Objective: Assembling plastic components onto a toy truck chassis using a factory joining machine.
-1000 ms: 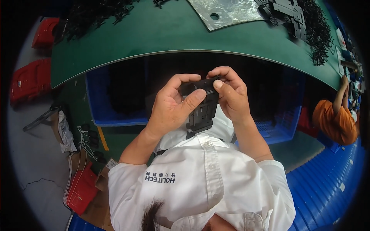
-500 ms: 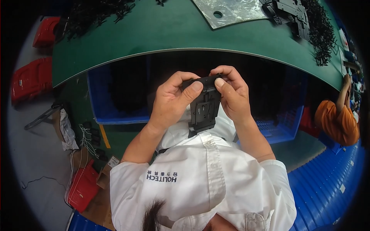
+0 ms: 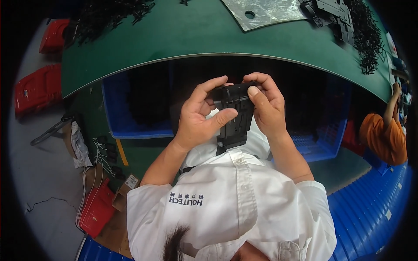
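Observation:
Between my two hands, over my lap and in front of the table edge, is a black plastic frame-like part (image 3: pixel 236 124) with a rectangular body, a thick upper end and a flared lower end. My right hand (image 3: pixel 271 106) grips its upper right corner, thumb pressed on the front and fingers bent behind. On the other side my left hand (image 3: pixel 201 108) curls round the upper left edge. Its thumb lies across the front, lower down, and its index finger reaches the top corner. Behind the part, some left fingertips are hidden.
The green table (image 3: pixel 187 39) carries a metal plate (image 3: pixel 265 13), black plastic parts (image 3: pixel 335 15) and heaps of small black pieces (image 3: pixel 365 39). Blue crates (image 3: pixel 139 132) stand underneath. Red chairs (image 3: pixel 39 89), cables (image 3: pixel 100 158) and cardboard (image 3: pixel 126 191) are left; a person in orange (image 3: pixel 383 135) is right.
My left thumb has come off the upper end and moved down over the part's front. The left index finger has straightened along the top corner. My right hand keeps its grip.

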### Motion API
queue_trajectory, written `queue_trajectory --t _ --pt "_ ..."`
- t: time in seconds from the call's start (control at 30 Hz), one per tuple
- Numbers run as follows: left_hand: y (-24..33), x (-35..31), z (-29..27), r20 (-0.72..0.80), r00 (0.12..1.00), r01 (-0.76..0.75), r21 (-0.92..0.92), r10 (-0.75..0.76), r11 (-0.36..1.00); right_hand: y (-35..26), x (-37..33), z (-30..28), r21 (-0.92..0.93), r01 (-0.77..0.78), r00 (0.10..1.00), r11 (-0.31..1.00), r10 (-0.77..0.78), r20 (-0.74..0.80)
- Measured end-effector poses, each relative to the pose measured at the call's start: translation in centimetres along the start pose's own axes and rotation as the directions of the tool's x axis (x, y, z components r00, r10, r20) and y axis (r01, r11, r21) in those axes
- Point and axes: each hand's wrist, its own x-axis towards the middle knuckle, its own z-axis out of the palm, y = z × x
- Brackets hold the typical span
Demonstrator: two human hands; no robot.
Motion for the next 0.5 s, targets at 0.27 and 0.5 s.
queue_trajectory --t 0.27,0.5 --pt "-0.03 -0.24 -0.32 -0.034 0.999 0.024 -0.059 -0.026 0.998 -0.08 -0.28 0.04 -0.052 0.035 0.999 0.998 -0.034 0.033" --pt "0.53 -0.13 -0.01 -0.03 0.996 0.078 -0.144 -0.083 0.987 -0.16 -0.38 0.05 -0.045 0.023 0.999 0.999 -0.021 0.04"
